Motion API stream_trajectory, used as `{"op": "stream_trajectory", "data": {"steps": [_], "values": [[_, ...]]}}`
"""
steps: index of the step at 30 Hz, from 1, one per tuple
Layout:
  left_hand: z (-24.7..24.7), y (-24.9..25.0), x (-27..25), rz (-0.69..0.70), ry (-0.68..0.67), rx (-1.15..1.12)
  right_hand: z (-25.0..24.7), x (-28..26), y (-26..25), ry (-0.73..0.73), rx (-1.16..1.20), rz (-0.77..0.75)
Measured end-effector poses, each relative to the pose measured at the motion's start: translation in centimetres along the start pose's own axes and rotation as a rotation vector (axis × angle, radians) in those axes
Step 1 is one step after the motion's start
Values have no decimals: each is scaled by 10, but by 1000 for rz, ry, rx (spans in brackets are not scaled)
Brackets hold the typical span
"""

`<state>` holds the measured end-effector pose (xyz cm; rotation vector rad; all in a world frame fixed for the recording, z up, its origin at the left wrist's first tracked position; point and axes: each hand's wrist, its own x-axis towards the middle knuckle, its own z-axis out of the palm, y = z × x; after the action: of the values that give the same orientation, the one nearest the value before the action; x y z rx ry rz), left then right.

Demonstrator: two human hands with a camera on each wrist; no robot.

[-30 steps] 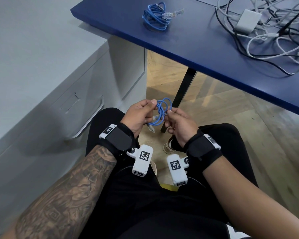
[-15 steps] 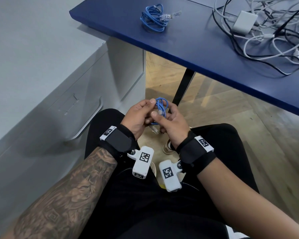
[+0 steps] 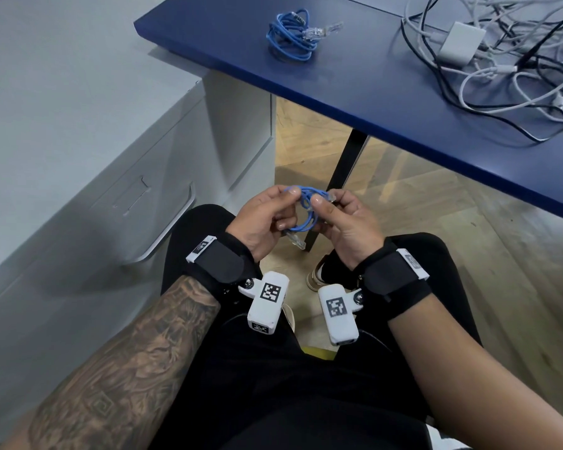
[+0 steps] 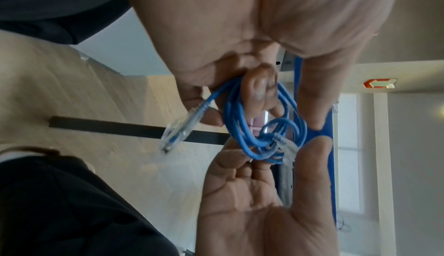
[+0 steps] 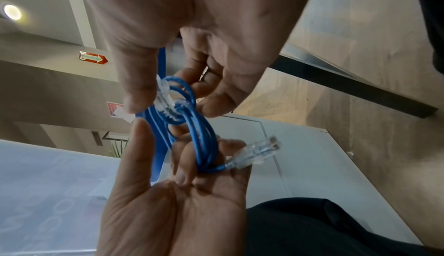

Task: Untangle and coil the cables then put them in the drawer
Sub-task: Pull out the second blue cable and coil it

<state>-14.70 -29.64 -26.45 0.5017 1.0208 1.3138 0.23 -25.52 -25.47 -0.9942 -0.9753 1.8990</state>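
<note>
1. Head view: wood-plank floor under a dark blue bench (image 3: 355, 76), with a grey drawer cabinet (image 3: 117, 190) at the person's left, its drawer closed. On the bench lie a second coiled blue cable (image 3: 290, 39) and, well apart from it, a tangled heap of white and black cables (image 3: 501, 66). Over the lap, the left hand (image 3: 260, 222) and right hand (image 3: 348, 222) both pinch a thin blue network cable with clear plugs (image 3: 306, 209).
2. Left wrist view: left fingers curl through the coil (image 4: 261, 125), probably to keep the loops together. One clear plug (image 4: 182, 127) hangs free.
3. Right wrist view: right thumb and fingers pinch the other plug (image 5: 165, 98) against the loops (image 5: 199, 136), apparently tucking it to lock the coil.
</note>
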Motion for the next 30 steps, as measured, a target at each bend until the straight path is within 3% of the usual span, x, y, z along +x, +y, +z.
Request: {"op": "stream_trajectory", "data": {"steps": [3, 12, 18, 23, 30], "values": [[3, 2, -4, 24, -76, 67, -1, -2, -5, -12, 20, -4], [8, 10, -9, 133, 14, 141, -7, -1, -11, -67, 43, 19], [6, 11, -9, 99, -49, 160, -4, 1, -12, -73, -24, 7], [2, 14, -9, 20, -88, 141, -8, -1, -13, -165, -1, 50], [-3, 14, -9, 16, -146, 305, -12, -1, -14, -186, -51, 59]]}}
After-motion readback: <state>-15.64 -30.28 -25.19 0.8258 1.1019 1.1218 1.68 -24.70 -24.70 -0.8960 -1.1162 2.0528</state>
